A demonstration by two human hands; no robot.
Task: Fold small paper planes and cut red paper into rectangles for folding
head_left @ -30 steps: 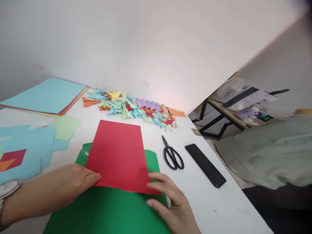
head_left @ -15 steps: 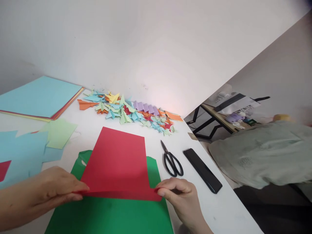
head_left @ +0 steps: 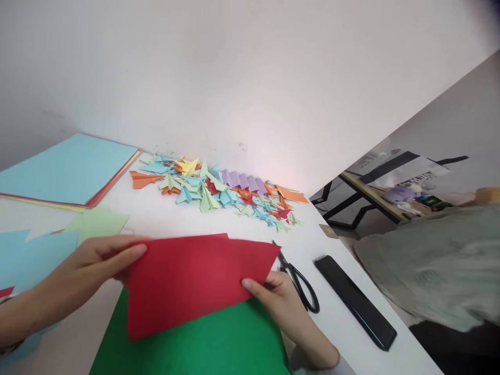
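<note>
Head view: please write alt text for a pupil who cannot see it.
The left hand and right hand hold red paper above a green sheet on a white table. Black scissors and a long black object lie to the right; small folded papers and a stack of coloured sheets lie beyond.

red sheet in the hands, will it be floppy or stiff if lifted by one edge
The red sheet is probably light, looking like thin paper. Gripped toward both ends, it sags little, so it may be fairly stiff. A step along its top suggests layers that could slip.
</note>
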